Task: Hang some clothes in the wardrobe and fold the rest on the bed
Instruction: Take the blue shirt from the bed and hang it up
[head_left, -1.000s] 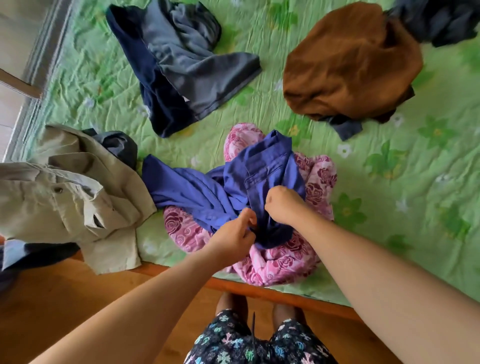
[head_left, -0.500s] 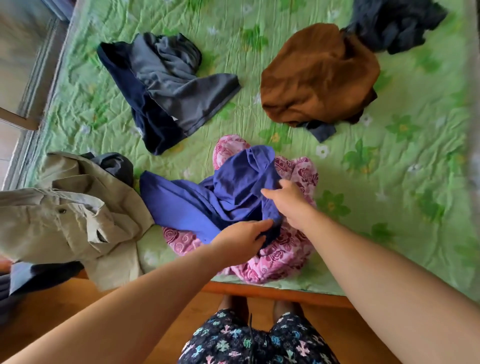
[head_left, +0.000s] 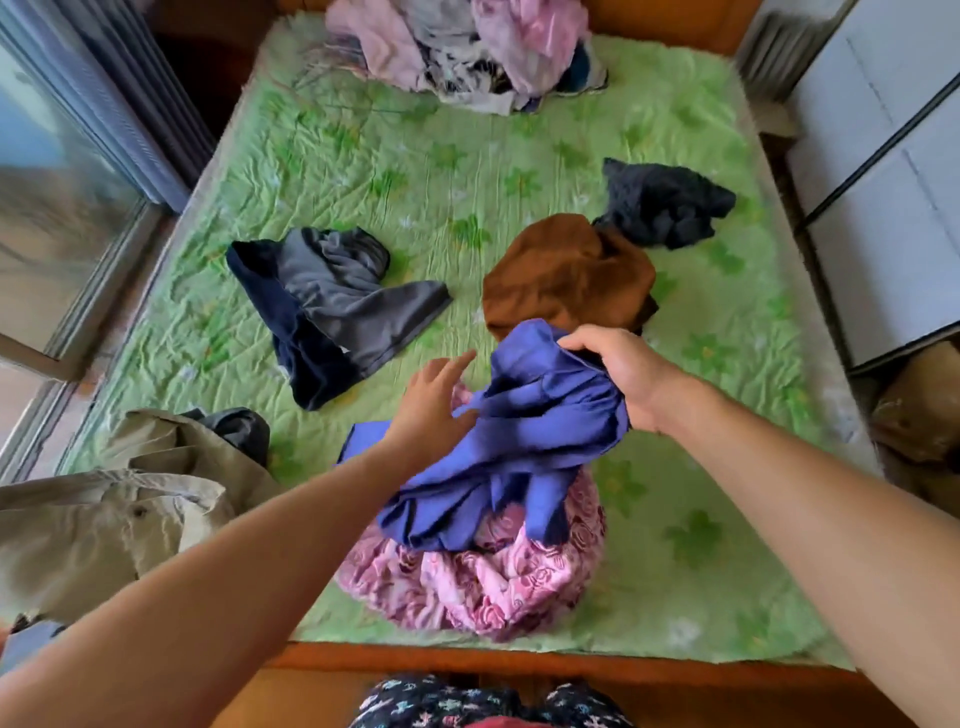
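Right hand (head_left: 623, 376) fingers curl round the bunched top of the crumpled violet-blue cotton garment (head_left: 530, 431), which trails below them onto pink rose-print cloth (head_left: 483, 582). Left hand (head_left: 431, 402) fingers, spread beside it, should catch an opposite edge and pull it flat.

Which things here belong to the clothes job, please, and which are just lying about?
Job: blue garment, held by right hand; left hand, open; pink garment; brown garment; grey garment; black garment; khaki jacket; bed.
Lying about: window; brown bundle.
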